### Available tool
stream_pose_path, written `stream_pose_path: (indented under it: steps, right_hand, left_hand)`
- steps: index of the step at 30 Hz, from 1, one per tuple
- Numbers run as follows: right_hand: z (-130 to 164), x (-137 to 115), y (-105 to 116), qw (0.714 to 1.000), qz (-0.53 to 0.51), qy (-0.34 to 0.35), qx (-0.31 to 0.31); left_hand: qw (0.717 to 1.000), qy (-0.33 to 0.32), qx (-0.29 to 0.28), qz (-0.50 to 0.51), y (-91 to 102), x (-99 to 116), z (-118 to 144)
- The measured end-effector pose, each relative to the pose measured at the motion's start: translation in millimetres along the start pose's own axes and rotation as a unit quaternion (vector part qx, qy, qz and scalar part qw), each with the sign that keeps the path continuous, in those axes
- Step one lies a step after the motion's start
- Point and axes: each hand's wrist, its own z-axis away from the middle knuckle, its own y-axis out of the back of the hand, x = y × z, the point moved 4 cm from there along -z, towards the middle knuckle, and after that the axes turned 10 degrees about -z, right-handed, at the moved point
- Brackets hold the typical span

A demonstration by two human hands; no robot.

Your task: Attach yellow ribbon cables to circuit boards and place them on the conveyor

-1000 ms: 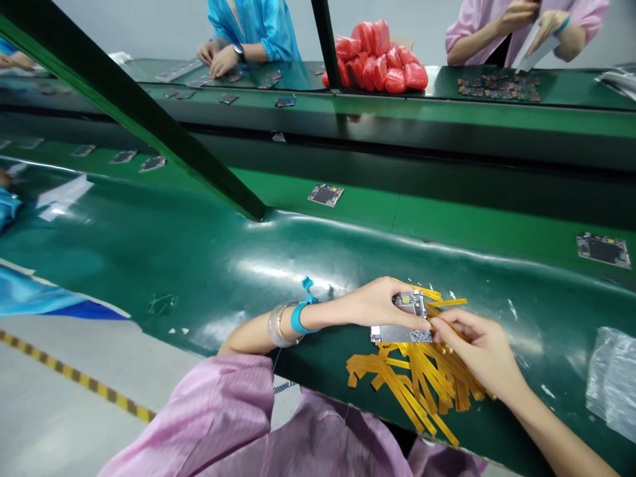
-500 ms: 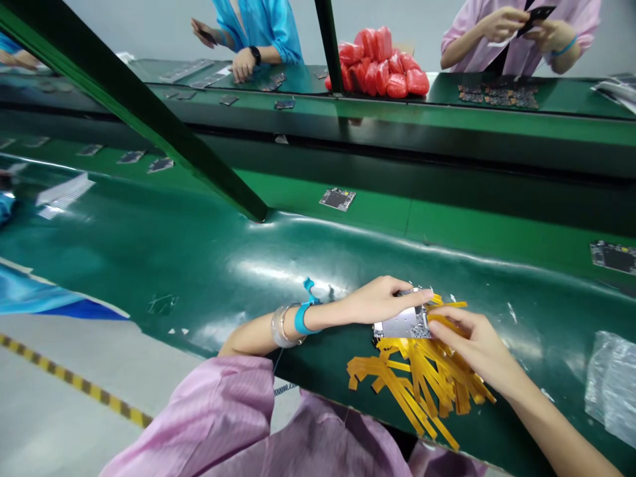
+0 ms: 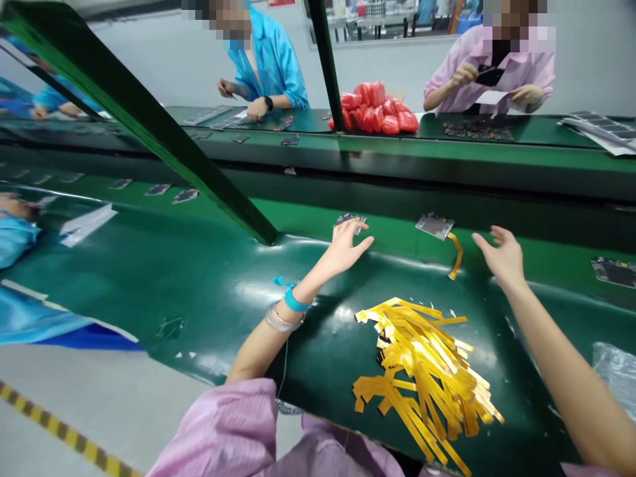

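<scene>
My left hand (image 3: 344, 248) reaches out over the green belt (image 3: 308, 218), fingers spread, its fingertips on or just above a small circuit board (image 3: 350, 220). My right hand (image 3: 501, 255) hovers open further right and holds nothing. Between the two hands a second circuit board (image 3: 434, 225) lies on the belt with a yellow tape strip (image 3: 456, 255) hanging from it. A heap of yellow tape strips (image 3: 422, 358) lies on the dark green mat (image 3: 173, 278) near me.
A slanted green frame bar (image 3: 163, 136) crosses the left side. Another board (image 3: 613, 271) rides the belt at right, and a clear plastic bag (image 3: 613, 377) lies beside it. Across the line, two people handle parts beside a pile of red packets (image 3: 377, 116).
Both hands left the tape heap and moved forward to the belt. The board they held now lies on the belt with a yellow strip attached. The camera tilted up.
</scene>
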Motion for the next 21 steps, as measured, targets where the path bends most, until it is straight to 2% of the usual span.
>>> stream_pose_path:
  steps: [2, 4, 7, 10, 13, 15, 18, 21]
  right_hand:
    - [2.6, 15.2, 16.6, 0.997, 0.044, 0.033, 0.053]
    - [18.8, 25.1, 28.0, 0.992, 0.076, 0.071, 0.065]
    - [54.6, 25.0, 34.0, 0.985, 0.106, 0.129, 0.037]
    - [91.8, 9.7, 28.5, 0.978, 0.116, 0.173, -0.016]
    - [125.7, -13.5, 11.9, 0.964, 0.108, 0.223, -0.095]
    - [146.1, -27.8, -6.0, 0.945, 0.096, 0.253, -0.184]
    - [170.4, -40.7, -38.0, 0.906, 0.093, 0.25, -0.328]
    - [184.7, -48.0, -66.4, 0.879, 0.104, 0.241, -0.398]
  left_hand:
    - [0.999, 0.001, -0.012, -0.041, -4.0, -25.0, -18.1]
    - [0.998, 0.005, -0.032, -0.055, -7.7, -49.0, -37.6]
    - [0.994, -0.001, -0.087, -0.07, -12.8, -75.7, -64.1]
    - [0.985, -0.022, -0.153, -0.078, -18.2, -85.5, -83.3]
    - [0.979, -0.029, -0.179, -0.095, -21.5, -82.5, -95.4]
    - [0.978, -0.027, -0.176, -0.109, -22.2, -77.3, -99.3]
    - [0.98, -0.037, -0.16, -0.115, -22.6, -67.8, -98.5]
    - [0.98, -0.066, -0.165, -0.094, -26.5, -58.7, -93.8]
